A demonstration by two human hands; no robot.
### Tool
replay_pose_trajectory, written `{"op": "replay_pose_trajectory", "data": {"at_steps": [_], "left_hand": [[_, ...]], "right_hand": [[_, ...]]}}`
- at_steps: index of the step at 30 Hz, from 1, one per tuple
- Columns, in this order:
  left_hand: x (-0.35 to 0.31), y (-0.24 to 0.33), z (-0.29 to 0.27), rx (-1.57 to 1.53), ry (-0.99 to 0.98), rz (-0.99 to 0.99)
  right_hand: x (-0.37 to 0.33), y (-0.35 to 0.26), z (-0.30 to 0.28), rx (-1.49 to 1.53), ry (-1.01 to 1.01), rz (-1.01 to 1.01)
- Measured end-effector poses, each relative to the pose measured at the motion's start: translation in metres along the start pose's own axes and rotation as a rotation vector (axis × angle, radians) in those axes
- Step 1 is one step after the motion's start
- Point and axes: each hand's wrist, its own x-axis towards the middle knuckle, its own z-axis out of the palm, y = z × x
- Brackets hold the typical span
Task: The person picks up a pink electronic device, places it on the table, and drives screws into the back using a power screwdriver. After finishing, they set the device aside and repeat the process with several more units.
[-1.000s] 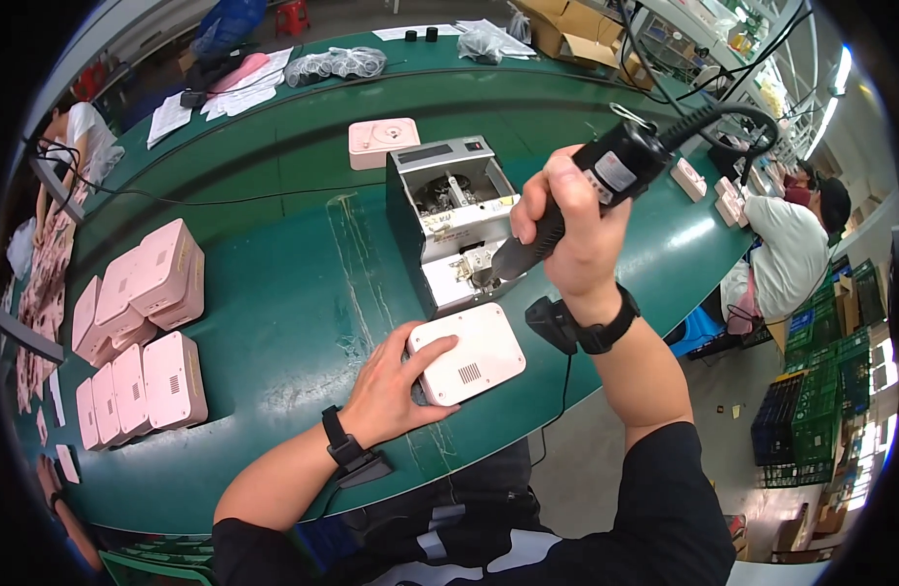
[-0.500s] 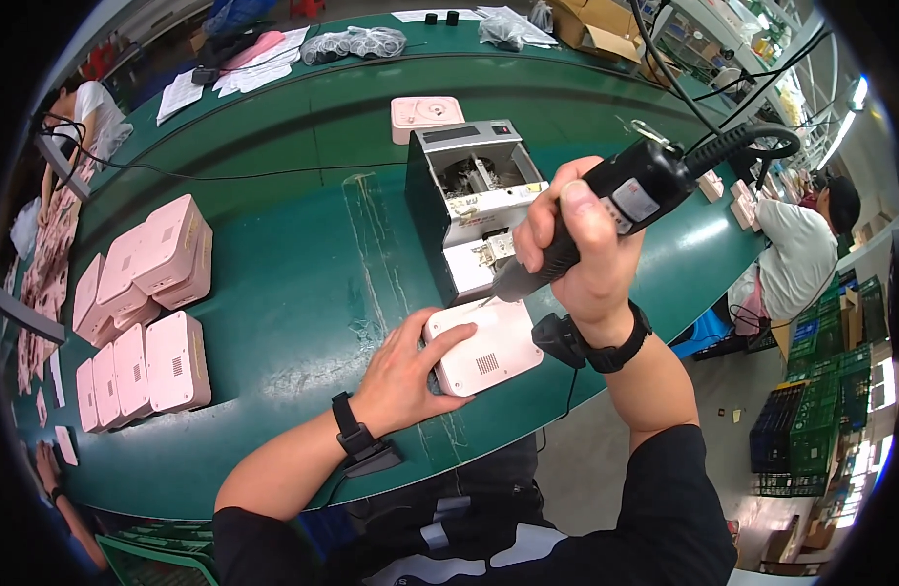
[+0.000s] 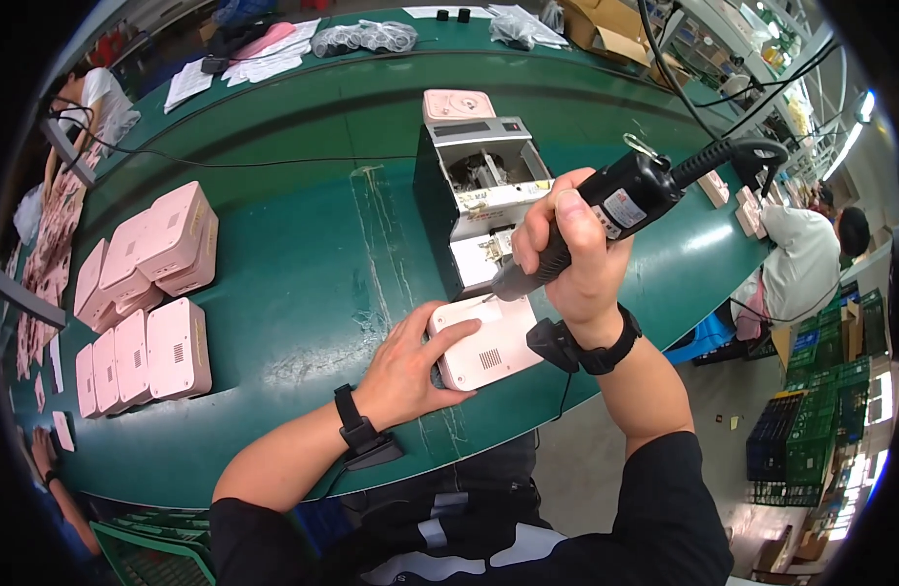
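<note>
My right hand point(image 3: 584, 249) is wrapped round a black electric screwdriver point(image 3: 620, 195), which slants down to the left. Its thin bit ends at the far edge of a pale pink plastic case point(image 3: 503, 359); whether it sits in a screw hole is too small to tell. The case lies flat on the green table, vented face up. My left hand point(image 3: 402, 369) grips its left side, thumb along the near edge and a finger across the top. Just beyond the case stands a black and silver screw feeder point(image 3: 483, 156) with an open top.
Several pink cases point(image 3: 176, 347) stand and lean in rows at the left of the table point(image 3: 303, 293). Another pink case point(image 3: 457, 104) lies behind the screw feeder. Co-workers sit at both sides, and green crates point(image 3: 796, 430) are stacked at the right.
The screwdriver has shifted slightly left and down, its bit now at the case's far edge. The left hand keeps its grip on the case. The whole view has also shifted a little.
</note>
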Motion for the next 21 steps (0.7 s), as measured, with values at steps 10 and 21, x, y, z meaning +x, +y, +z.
{"op": "replay_pose_trajectory", "data": {"at_steps": [10, 21], "left_hand": [[-0.002, 0.005, -0.002, 0.050, -0.019, 0.086], [-0.002, -0.006, 0.000, -0.059, -0.028, 0.095]], "right_hand": [[0.021, -0.026, -0.015, -0.023, 0.104, -0.175], [-0.004, -0.029, 0.003, 0.077, -0.001, 0.094]]}}
